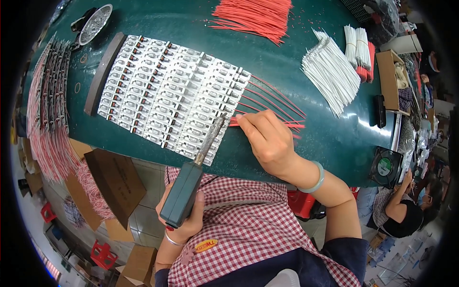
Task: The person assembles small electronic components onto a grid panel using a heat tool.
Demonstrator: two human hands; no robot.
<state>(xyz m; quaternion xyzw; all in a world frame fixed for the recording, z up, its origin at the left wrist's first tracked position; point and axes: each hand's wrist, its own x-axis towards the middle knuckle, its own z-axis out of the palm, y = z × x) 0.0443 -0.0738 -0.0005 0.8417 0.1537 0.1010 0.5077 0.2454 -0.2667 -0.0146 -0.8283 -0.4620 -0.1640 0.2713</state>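
Note:
My left hand (193, 215) is wrapped around the dark green body of a soldering gun (181, 193). Its metal tip points up and away, reaching the right-hand columns of a panel of small white parts with metal pieces (165, 93). My right hand (270, 143) pinches thin red wires (233, 122) at the panel's right edge, close to the tip. More red wires (277, 98) fan out rightward from that edge beyond my fingers. My fingers hide exactly where the held wire ends.
A dark bar (103, 74) borders the panel's left. Red wires (258, 19) and white wires (330, 71) lie in piles at the back and right. Finished-looking wire strips (48, 105) hang over the left edge. A small fan (386, 166) stands right; a co-worker (406, 205) sits beyond.

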